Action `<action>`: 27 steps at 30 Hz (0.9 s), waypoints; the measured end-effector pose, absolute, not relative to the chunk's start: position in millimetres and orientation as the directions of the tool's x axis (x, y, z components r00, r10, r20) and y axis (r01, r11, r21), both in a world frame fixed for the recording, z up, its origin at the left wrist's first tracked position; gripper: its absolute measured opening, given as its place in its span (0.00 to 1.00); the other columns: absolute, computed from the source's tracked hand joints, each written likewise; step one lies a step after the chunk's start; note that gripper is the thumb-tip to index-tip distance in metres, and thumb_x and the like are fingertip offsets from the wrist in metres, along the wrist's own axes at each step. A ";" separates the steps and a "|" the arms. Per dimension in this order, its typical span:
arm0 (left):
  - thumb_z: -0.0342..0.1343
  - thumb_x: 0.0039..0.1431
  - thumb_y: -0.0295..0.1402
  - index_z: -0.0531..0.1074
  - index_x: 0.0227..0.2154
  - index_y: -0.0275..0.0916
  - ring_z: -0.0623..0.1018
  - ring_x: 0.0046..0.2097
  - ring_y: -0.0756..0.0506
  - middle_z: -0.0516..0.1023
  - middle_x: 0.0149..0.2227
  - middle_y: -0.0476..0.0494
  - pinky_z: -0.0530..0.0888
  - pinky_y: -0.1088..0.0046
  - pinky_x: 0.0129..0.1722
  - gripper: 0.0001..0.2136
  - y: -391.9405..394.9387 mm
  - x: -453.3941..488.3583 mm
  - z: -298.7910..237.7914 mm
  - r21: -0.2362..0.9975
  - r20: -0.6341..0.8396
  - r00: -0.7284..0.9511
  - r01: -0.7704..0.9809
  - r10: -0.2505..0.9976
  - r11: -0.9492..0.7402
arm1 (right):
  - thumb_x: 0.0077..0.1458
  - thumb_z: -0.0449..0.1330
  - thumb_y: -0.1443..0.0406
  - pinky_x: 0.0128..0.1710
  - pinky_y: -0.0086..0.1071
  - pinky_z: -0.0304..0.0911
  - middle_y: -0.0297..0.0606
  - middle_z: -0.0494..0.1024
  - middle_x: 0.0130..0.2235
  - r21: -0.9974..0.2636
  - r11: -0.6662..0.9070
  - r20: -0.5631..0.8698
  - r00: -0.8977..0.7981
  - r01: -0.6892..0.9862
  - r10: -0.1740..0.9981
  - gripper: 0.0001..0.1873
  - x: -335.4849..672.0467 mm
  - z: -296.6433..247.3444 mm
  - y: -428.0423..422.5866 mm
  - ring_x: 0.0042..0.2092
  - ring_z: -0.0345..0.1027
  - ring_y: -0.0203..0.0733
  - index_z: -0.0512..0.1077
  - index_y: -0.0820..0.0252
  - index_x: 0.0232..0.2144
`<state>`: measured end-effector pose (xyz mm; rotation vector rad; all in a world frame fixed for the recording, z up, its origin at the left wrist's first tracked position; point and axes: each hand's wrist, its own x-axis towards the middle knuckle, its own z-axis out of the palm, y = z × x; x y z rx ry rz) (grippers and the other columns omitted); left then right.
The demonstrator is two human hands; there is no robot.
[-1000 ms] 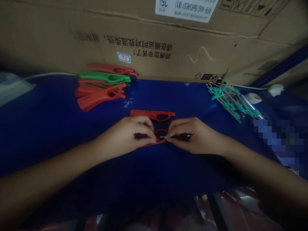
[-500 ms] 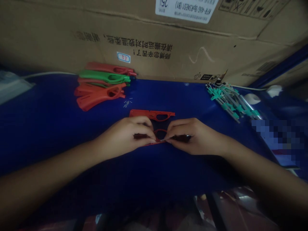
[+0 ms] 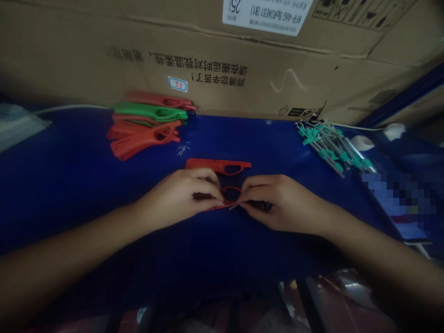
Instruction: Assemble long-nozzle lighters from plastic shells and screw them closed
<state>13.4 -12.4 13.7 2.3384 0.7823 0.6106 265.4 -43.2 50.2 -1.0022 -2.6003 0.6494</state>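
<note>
Both hands meet at a red half-shell of a long lighter handle with a looped opening, low over the blue table. My left hand is closed, its thumb and fingers pinching this shell near the loop and covering its left part. My right hand is closed too, fingertips pinched at the shell's right end. A small thin grey metal piece pokes out from those fingertips beside the shell's lower edge; the rest of it is hidden. Just behind lies a second red half-shell, its inner side up.
Red and green lighter shells are piled at the back left, with tiny metal pins beside them. At the back right lie several metal tubes with teal parts. A cardboard box stands behind; a phone-like screen lies at right.
My right hand has turned and lowered slightly, and the thin grey piece now tilts down and left below the shell's edge. My left hand and the shell are nearly still.
</note>
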 end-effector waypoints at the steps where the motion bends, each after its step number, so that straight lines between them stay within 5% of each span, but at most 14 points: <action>1: 0.63 0.61 0.34 0.83 0.36 0.45 0.79 0.39 0.49 0.79 0.40 0.48 0.73 0.76 0.39 0.04 -12.5 13.8 13.5 0.656 0.231 0.718 0.383 0.657 -0.650 | 0.59 0.59 0.72 0.34 0.27 0.65 0.40 0.79 0.39 -0.491 0.659 0.092 -0.718 0.570 0.690 0.10 265.3 50.4 -44.0 0.35 0.73 0.36 0.80 0.60 0.38; 14: 0.64 0.60 0.33 0.82 0.36 0.43 0.79 0.40 0.50 0.78 0.40 0.49 0.74 0.75 0.41 0.03 -12.0 15.0 8.6 0.671 0.276 0.698 0.353 0.661 -0.652 | 0.59 0.59 0.71 0.36 0.29 0.67 0.38 0.81 0.39 -0.404 0.672 0.118 -0.693 0.621 0.711 0.10 266.9 49.6 -44.6 0.37 0.76 0.38 0.80 0.60 0.39; 23: 0.64 0.61 0.33 0.82 0.35 0.42 0.79 0.39 0.50 0.77 0.39 0.49 0.73 0.75 0.41 0.03 -11.2 14.6 7.1 0.654 0.299 0.685 0.361 0.665 -0.665 | 0.60 0.60 0.69 0.26 0.29 0.58 0.34 0.81 0.40 -0.221 0.706 0.120 -0.700 0.673 0.704 0.09 267.1 48.3 -47.7 0.31 0.74 0.34 0.81 0.57 0.36; 27: 0.64 0.61 0.33 0.82 0.35 0.43 0.79 0.39 0.51 0.77 0.39 0.49 0.73 0.76 0.41 0.03 -11.9 15.6 6.0 0.650 0.302 0.679 0.367 0.669 -0.666 | 0.60 0.60 0.69 0.29 0.28 0.60 0.33 0.81 0.39 -0.269 0.712 0.158 -0.699 0.649 0.697 0.09 268.1 47.3 -44.7 0.34 0.75 0.34 0.81 0.57 0.37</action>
